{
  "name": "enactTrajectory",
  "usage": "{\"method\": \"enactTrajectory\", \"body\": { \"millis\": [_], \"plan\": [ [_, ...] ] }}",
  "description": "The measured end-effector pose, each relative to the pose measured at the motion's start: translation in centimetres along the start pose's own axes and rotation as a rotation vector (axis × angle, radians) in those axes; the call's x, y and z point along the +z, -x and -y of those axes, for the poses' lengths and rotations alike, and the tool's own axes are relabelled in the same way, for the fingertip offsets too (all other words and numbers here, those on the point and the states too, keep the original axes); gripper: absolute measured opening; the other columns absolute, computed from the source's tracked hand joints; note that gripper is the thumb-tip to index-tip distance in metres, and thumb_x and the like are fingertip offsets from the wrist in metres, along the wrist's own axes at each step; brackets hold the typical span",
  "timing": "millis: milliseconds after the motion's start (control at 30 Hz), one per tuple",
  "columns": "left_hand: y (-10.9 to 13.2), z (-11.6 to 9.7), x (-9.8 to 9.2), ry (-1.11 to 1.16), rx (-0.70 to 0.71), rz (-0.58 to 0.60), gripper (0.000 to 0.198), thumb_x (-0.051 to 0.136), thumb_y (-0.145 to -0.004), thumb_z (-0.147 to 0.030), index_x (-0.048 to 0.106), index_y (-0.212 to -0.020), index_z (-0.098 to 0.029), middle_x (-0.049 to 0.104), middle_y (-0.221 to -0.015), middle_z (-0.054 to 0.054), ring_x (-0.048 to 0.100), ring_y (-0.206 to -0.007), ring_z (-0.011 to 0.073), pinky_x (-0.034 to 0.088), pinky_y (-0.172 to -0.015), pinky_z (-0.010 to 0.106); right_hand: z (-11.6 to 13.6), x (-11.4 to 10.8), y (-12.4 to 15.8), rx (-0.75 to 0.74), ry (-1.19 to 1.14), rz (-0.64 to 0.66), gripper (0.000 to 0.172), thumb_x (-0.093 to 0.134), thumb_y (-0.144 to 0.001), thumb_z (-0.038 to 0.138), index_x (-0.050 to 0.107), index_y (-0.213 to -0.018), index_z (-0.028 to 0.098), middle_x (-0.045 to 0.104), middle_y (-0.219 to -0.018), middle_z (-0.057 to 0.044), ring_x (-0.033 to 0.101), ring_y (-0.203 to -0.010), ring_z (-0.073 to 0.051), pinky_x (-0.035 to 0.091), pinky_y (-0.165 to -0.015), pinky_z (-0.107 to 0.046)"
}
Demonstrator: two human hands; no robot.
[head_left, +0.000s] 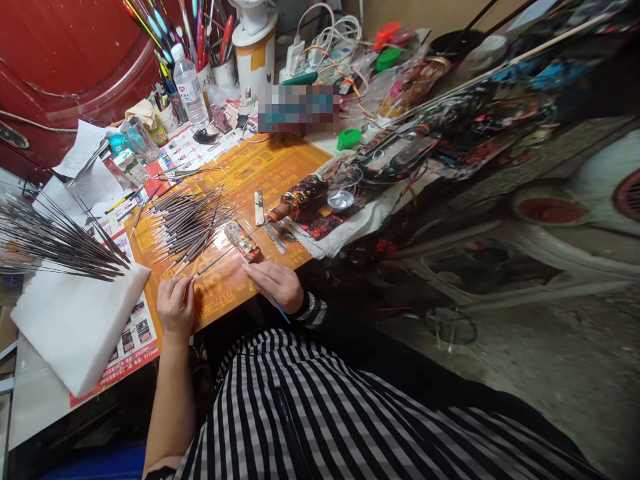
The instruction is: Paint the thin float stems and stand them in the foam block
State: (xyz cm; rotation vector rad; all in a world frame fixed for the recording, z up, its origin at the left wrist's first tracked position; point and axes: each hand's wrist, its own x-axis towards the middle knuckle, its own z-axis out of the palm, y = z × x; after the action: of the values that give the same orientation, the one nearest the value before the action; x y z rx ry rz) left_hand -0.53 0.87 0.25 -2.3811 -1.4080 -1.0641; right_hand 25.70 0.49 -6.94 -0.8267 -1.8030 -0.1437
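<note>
My left hand (176, 305) rests on the orange mat (270, 170) near the table's front edge, fingers pinched on the near end of a thin dark stick (215, 261) that runs up and right. My right hand (276, 283) is closed around a thin blue-handled brush (278, 309), its fingertips beside a small paint-spattered block (242, 241). A pile of several thin dark sticks (190, 223) lies on the mat just beyond my left hand.
A white foam block (75, 327) at the left holds several upright sticks (55, 243). A paint-stained cloth (325, 223) with a small metal dish (340, 199) lies right of the mat. A water bottle (189, 87), brush cups and cables crowd the back.
</note>
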Motion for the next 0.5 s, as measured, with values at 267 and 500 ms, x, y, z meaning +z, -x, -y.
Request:
{"method": "enactTrajectory", "body": {
  "millis": [267,500],
  "plan": [
    [0.0,-0.1,0.0,0.000,-0.005,-0.007,0.016,0.062,-0.095,-0.023,0.072,-0.107,-0.021,0.070,-0.094,0.007,0.062,-0.085,0.0182,0.051,-0.081,0.034,0.3,-0.1,-0.3,-0.006,-0.066,-0.068,0.056,0.059,-0.095,0.009,0.047,-0.150,0.018,0.076,-0.108,-0.012,0.073,-0.098,-0.021,0.064,-0.087,-0.035],
    [0.0,-0.6,0.0,0.003,-0.036,0.018,0.014,0.060,-0.096,-0.024,0.072,-0.103,-0.021,0.070,-0.091,0.006,0.062,-0.084,0.0181,0.050,-0.080,0.034,3.4,0.3,-1.1,-0.046,-0.221,-0.001,0.059,0.054,-0.095,0.006,0.042,-0.152,0.017,0.075,-0.104,-0.010,0.073,-0.096,-0.020,0.065,-0.084,-0.035]
  ]
}}
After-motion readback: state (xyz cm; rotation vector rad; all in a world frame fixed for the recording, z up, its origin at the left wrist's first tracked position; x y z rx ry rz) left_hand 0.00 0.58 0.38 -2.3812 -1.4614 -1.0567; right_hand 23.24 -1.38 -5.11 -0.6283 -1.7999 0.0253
